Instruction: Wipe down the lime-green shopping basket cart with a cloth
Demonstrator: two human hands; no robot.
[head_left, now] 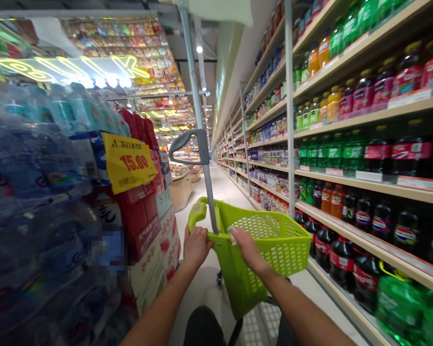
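Note:
In front of me stands a lime-green shopping cart [285,254] with a perforated plastic basket. My left hand [197,244] is closed over its near left rim, just below the raised green handle piece [197,211]. My right hand [248,247] is at the basket's near edge, its fingers closed on a crumpled white tissue [233,236]. The tissue is against or just above the rim; I cannot tell which. A grey pole [193,72] with a grey loop grip [189,148] rises from the cart between my hands. The basket's floor is mostly hidden.
Shelves of soft-drink bottles [350,149] line the right side, close to the cart. On the left are stacked water packs [39,163] and drink cartons [140,221] with a yellow price sign [129,162]. A pale-floored aisle [226,185] runs ahead, past a wooden display counter [180,190].

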